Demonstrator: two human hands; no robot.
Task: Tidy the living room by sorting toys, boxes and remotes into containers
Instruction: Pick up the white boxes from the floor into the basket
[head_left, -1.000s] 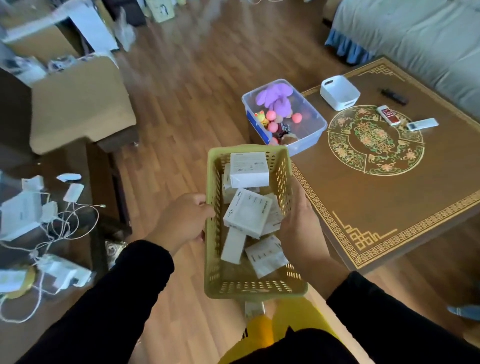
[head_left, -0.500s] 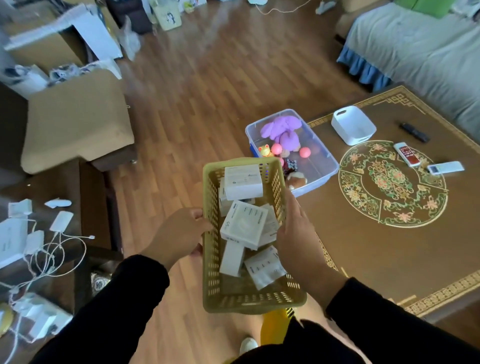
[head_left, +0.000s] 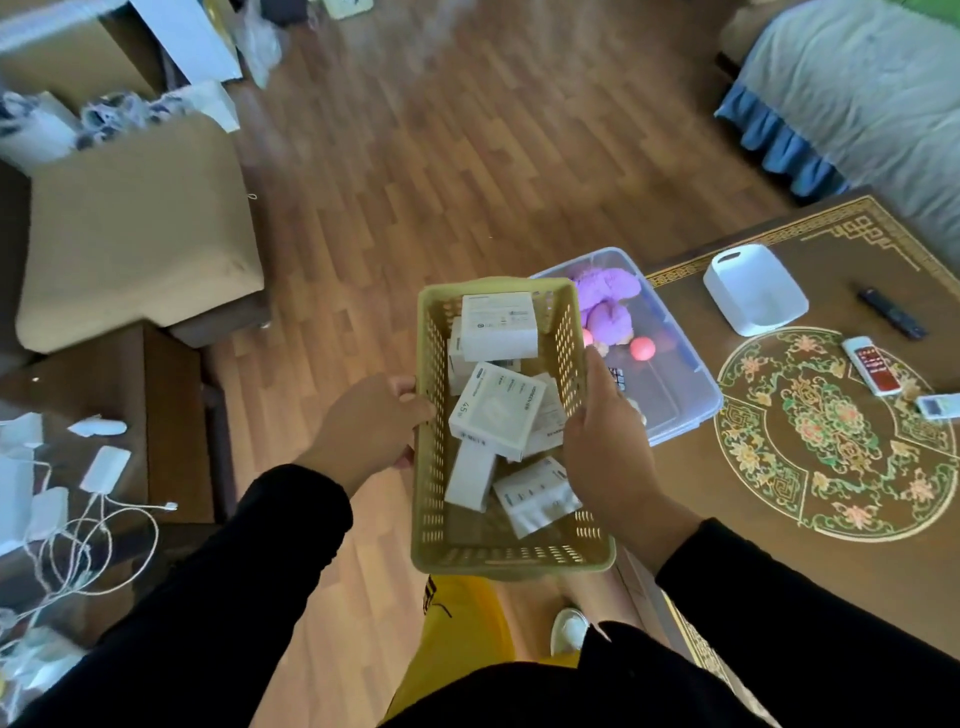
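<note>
Two hands grip a basket (head_left: 511, 551) of boxes (head_left: 496, 413) by its sides, left hand (head_left: 371, 423) and right hand (head_left: 605, 441); table (head_left: 779, 561) lies right of the right hand. Keeping it level should prevent spills.

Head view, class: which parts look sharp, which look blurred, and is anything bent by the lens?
Head view: the white boxes in the yellow basket are sharp, print partly readable; the cardboard box and cables at left smear; floor planks and table edges skew towards the corners.

The yellow basket (head_left: 431, 519) hides part of the clear bin (head_left: 691, 384).
</note>
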